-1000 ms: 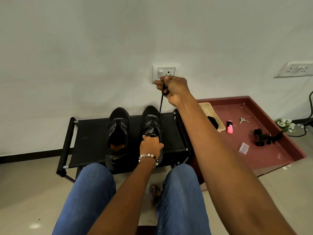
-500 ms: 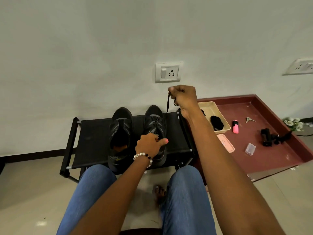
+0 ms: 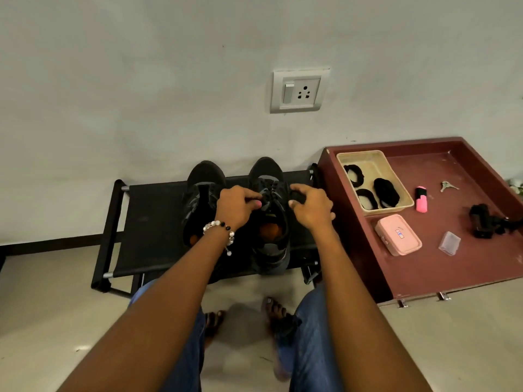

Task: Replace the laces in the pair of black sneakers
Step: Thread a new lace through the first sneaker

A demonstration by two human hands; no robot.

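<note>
Two black sneakers stand side by side on a low black rack (image 3: 152, 222), toes to the wall. The left sneaker (image 3: 202, 193) has an open tongue and no lace that I can see. The right sneaker (image 3: 268, 222) carries a black lace across its eyelets. My left hand (image 3: 236, 206) pinches the lace area at that shoe's left side. My right hand (image 3: 310, 206) grips a bunched black lace (image 3: 295, 197) at the shoe's right side. Both hands sit at the same height over the tongue.
A maroon tray (image 3: 424, 273) lies to the right, holding a beige basket (image 3: 375, 182) with coiled black laces, a pink case (image 3: 397, 234), a pink highlighter (image 3: 421, 199), keys, a black clip and a clear box. A wall socket (image 3: 298, 90) is above. My knees and sandalled feet are below.
My right hand has come down from near the wall socket, bringing the lace to the right sneaker's side. My left hand has shifted slightly up the shoe. The camera has tilted downward.
</note>
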